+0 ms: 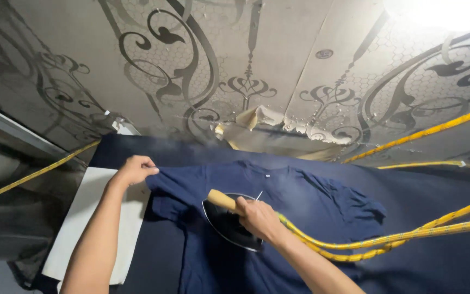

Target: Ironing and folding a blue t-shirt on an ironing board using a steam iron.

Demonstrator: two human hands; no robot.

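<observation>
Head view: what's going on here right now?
A person is ironing a navy T-shirt spread on a dark padded board. The right hand grips the wooden handle of a black iron resting on the shirt, with yellow cords trailing off to the right. The left hand pinches the shirt's left sleeve edge, pulling it flat. Faint steam rises above the collar.

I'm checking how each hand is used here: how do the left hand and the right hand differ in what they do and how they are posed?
The left hand pinches the sleeve edge of the navy shirt, while the right hand wraps around the wooden handle of the iron. The left hand sits at the shirt's edge; the right hand is over its middle. Yellow cords run beside the right hand only. Both are bare and closed.
</observation>
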